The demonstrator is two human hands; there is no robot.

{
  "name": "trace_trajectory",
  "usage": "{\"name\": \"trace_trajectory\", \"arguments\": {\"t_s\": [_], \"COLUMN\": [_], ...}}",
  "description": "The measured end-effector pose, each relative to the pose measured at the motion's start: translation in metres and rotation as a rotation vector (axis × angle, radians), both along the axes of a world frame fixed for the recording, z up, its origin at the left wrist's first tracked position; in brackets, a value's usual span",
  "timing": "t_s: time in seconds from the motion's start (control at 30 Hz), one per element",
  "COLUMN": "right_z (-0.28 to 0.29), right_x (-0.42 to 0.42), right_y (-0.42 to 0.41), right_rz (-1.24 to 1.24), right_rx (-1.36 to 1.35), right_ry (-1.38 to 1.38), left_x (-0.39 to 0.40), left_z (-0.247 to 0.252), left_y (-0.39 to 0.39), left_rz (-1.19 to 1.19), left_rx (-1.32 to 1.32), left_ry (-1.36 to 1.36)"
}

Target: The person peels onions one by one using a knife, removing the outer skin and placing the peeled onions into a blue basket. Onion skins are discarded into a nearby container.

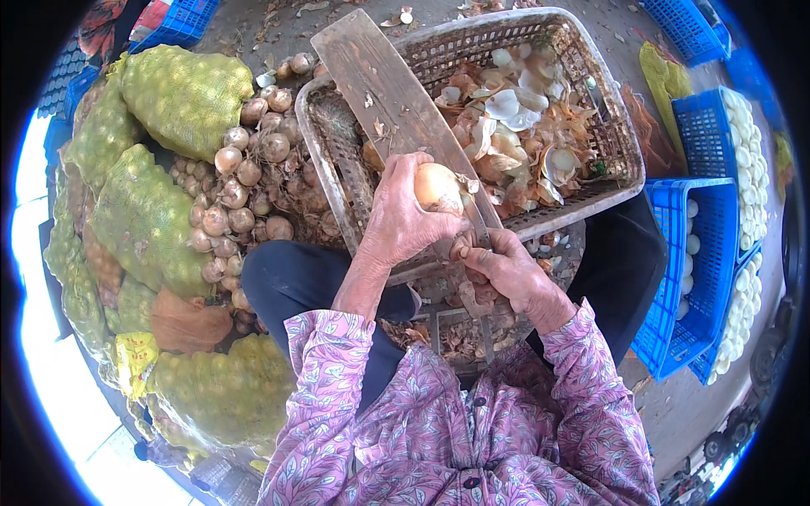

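A yellow-brown onion (436,186) is gripped in my left hand (405,212), above a worn wooden board (395,101). My right hand (509,265) is closed around a knife (480,222), its blade pointing up close to the onion's right side. Dry roots or skin stick out from the onion at its right edge. The board slants across a dirty plastic crate (633,152), whose right part holds a heap of onion skins and cut ends (506,136). My fingers hide the knife's handle and part of the onion.
Loose unpeeled onions (234,196) lie on the left beside full yellow-green mesh sacks (152,215). To the right stand blue plastic crates (671,341) with peeled white onions (747,164). Skin scraps lie on the floor (266,25). My knees flank the crate.
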State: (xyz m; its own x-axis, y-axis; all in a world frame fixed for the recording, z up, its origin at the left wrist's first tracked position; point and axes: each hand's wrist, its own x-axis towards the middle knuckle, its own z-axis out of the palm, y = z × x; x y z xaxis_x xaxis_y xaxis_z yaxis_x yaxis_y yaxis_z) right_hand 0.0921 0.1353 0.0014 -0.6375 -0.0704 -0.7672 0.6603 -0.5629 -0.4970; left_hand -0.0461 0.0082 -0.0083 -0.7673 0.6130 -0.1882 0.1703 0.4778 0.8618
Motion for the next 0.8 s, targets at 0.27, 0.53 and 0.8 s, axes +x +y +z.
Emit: {"name": "trace_trajectory", "arguments": {"t_s": [0.27,0.53,0.8], "right_z": [0.002,-0.013,-0.039], "right_x": [0.000,0.004,-0.030], "right_y": [0.003,-0.009,0.000], "right_rz": [0.168,0.123,0.377], "right_rx": [0.354,0.989,1.316], "right_ry": [0.156,0.495,0.425], "left_x": [0.010,-0.006,-0.004], "left_z": [0.006,0.007,0.011], "left_y": [0.005,-0.001,0.010], "left_rz": [-0.007,0.002,0.029], "left_rx": [-0.017,-0.004,-0.052], "left_ry": [0.233,-0.006,0.000]}}
